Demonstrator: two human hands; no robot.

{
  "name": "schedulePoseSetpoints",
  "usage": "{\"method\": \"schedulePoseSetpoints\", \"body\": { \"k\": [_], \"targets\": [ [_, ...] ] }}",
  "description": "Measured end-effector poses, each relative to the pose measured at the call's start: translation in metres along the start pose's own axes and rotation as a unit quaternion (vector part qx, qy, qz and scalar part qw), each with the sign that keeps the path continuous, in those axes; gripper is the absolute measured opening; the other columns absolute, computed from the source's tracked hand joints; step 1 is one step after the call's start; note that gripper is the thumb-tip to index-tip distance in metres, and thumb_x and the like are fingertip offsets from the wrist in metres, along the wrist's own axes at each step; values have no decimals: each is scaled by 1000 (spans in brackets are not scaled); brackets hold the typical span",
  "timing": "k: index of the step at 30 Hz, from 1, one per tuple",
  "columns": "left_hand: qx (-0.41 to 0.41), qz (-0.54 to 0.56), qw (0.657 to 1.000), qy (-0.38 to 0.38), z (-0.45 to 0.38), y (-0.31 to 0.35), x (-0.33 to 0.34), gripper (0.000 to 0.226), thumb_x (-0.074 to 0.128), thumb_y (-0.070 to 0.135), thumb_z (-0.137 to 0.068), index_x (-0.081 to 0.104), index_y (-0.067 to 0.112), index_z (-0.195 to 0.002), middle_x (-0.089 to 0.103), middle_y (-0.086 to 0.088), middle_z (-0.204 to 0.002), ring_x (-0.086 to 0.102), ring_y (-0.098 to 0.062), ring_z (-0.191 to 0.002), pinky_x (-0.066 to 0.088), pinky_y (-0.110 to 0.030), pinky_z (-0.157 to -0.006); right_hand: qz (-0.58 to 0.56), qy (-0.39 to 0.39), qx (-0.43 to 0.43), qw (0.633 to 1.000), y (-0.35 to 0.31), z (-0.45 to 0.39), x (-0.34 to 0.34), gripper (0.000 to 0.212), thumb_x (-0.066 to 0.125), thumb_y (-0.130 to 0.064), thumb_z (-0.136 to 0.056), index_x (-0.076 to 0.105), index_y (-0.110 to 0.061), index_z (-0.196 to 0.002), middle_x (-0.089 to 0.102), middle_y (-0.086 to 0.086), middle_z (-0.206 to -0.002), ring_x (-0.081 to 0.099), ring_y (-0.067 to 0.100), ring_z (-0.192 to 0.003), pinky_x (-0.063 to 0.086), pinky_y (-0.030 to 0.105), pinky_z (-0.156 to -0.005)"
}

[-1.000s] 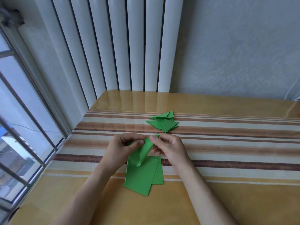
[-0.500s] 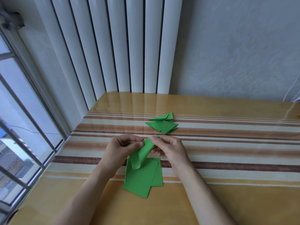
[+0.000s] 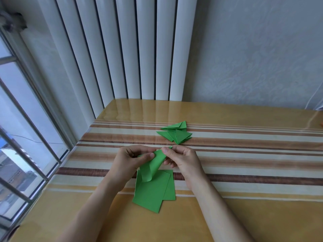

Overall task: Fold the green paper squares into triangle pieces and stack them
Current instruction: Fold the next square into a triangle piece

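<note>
Green paper sheet (image 3: pixel 153 165) is held above the bench (image 3: pixel 244 215), curled over on itself, its upper edge pinched between the left hand (image 3: pixel 132 158) and the right hand (image 3: pixel 183 158); its lower end hangs loose over the flat green squares (image 3: pixel 153 193). Folded triangle pieces (image 3: pixel 176 134) lie in a loose pile just beyond the hands. Compared with half a second earlier, grip and curl appear unchanged. Bench top is glossy, yellow with brown stripes. White radiator (image 3: pixel 132 49) stands behind; window (image 3: pixel 21 119) at left.
</note>
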State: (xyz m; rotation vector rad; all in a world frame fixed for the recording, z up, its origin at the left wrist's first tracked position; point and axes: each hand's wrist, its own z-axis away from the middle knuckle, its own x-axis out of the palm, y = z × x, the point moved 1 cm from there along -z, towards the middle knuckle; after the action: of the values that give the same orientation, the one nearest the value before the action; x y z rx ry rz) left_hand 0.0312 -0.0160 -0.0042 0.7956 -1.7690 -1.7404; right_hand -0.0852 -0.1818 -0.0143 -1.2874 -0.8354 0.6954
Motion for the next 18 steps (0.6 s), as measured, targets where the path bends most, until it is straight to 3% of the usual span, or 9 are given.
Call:
{"method": "schedulePoseSetpoints", "body": {
  "k": [3,6,9,11,13,15,18],
  "targets": [
    [1,1,1000,-6,0,1,1,21,76,9,-88,80,5,-109,80,-13,-102,76,-31,-98,63,-39,-80,-5,2,-1,1000,-1,0,0,23,76,-21,-94,77,2,-97,72,9,-72,65,13,-63,48,23,-59],
    [-13,2,1000,6,1,5,3,19,76,8,-88,80,7,-106,81,-10,-97,77,-22,-88,61,-27,-64,-22,14,-4,1000,-2,1,0,26,75,-22,-95,75,4,-97,71,11,-73,65,14,-63,48,22,-58],
    [-19,8,1000,7,1,3,3,20,78,9,-86,79,6,-105,80,-12,-96,77,-23,-89,61,-26,-69,-25,19,-7,999,-2,1,0,27,75,-22,-94,73,6,-94,69,11,-73,63,13,-62,47,21,-57],
    [-32,13,999,13,2,5,4,20,79,10,-85,78,6,-105,80,-11,-92,76,-19,-84,59,-23,-64,-23,23,-9,999,-3,1,0,24,76,-21,-94,74,2,-91,69,8,-71,62,12,-61,48,20,-57],
    [-45,22,999,2,4,6,7,22,80,11,-85,75,7,-106,80,-12,-90,75,-19,-77,58,-25,-59,-24,31,-13,999,-3,2,1,16,76,-20,-94,76,-6,-86,69,4,-70,61,11,-60,49,20,-57],
    [-38,19,999,-22,6,8,10,24,80,12,-85,74,6,-107,79,-14,-92,76,-25,-78,62,-32,-63,-28,40,-17,999,-4,2,0,13,76,-19,-94,76,-12,-82,70,2,-71,61,10,-60,50,20,-57],
    [-24,10,1000,-4,6,8,10,20,79,9,-86,75,7,-105,79,-12,-92,75,-24,-77,61,-31,-60,-29,28,-13,999,-3,1,-1,10,76,-18,-94,77,-10,-89,71,3,-73,62,11,-62,50,21,-58]
  ]
}}
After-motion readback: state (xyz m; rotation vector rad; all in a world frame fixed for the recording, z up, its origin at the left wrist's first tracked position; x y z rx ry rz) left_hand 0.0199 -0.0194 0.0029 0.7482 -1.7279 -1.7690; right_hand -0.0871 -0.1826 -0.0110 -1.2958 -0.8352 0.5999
